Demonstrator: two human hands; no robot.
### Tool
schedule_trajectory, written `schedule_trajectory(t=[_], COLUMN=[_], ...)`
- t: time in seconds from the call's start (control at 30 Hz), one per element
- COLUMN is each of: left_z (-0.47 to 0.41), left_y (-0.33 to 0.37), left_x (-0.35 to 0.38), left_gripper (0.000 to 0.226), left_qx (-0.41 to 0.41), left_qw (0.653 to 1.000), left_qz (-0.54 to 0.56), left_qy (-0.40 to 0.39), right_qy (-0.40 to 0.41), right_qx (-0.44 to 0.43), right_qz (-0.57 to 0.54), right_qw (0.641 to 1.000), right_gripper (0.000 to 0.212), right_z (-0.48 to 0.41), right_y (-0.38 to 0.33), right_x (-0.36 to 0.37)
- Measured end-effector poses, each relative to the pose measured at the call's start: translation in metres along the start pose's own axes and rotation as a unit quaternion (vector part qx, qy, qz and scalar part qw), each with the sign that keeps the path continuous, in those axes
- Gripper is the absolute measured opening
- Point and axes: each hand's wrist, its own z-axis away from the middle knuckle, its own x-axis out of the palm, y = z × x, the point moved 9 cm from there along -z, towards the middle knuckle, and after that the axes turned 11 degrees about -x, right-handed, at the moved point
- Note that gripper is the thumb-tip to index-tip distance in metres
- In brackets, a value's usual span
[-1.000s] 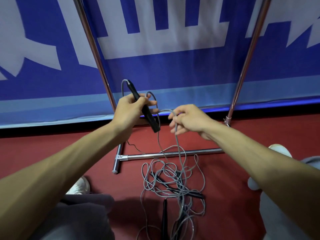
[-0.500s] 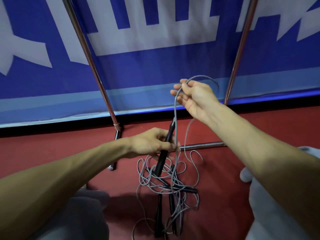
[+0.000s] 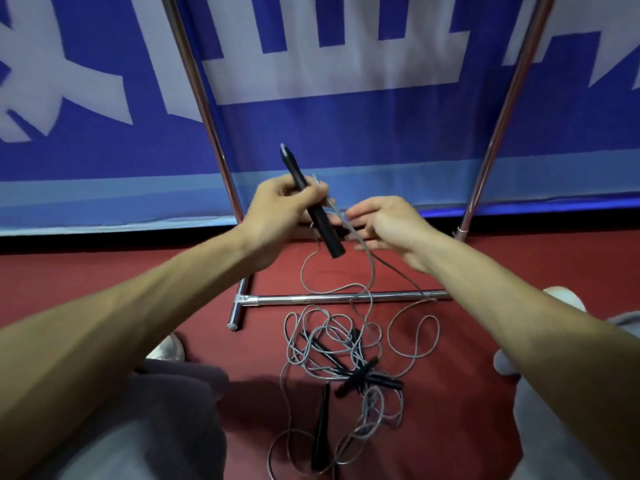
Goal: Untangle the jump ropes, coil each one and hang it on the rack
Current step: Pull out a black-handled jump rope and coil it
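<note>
Now our left hand [image 3: 277, 211] grips a black handle [image 3: 313, 211] in a fist, with fingers and thumb curled round its middle. The handle is tilted. Its narrow cord end points up and away toward the banner [image 3: 346, 133], and its blunt end points down to the right, just beside our right hand [image 3: 388, 221].

A grey cord [image 3: 371, 271] runs from beside the left fingers, past the right fingertips, and drops in a loose curve to the floor [image 3: 450, 410]. The right fingers lie fairly straight, point left and are blurred. We cannot tell whether they pinch the cord or it merely lies across them. Both hands are above the floor, close together, near the left upright of the rack [image 3: 329, 299].

The rack stands before us against the banner. Its two shiny uprights lean apart toward the top, and a base bar lies on the floor between them, with a short cross foot at its left end. The cord crosses this bar.

On our side of the bar lies the tangle [image 3: 339, 355], grey loops heaped over one another with several black handles among them. One wide loop lies out to the right of the heap. A loose handle [image 3: 320, 427] lies at the near edge, pointing toward us.

A pale shoe [image 3: 166, 348] shows at the left, another at the right, and grey trousers [image 3: 156, 427] fill the lower corners.
</note>
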Motion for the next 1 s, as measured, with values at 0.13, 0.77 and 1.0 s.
schedule_trajectory(t=[0.13, 0.77, 1.0], left_z=[-0.005, -0.007, -0.004], left_y=[0.012, -0.052, -0.038], left_x=[-0.032, -0.006, 0.010], left_gripper=[0.009, 0.024, 0.015], left_qx=[0.020, -0.154, -0.076], left_qw=[0.996, 0.962, 0.963], left_qz=[0.047, -0.197, -0.242], left_qy=[0.076, -0.109, -0.088], right_qy=[-0.126, 0.080, 0.109], right_qx=[-0.010, -0.019, -0.002], right_qz=[0.134, -0.156, -0.237], right_qw=[0.983, 0.984, 0.965], right_gripper=[0.041, 0.022, 0.019], right_z=[0.006, -0.001, 0.004], right_y=[0.011, -0.016, -0.015], right_x=[0.030, -0.009, -0.015])
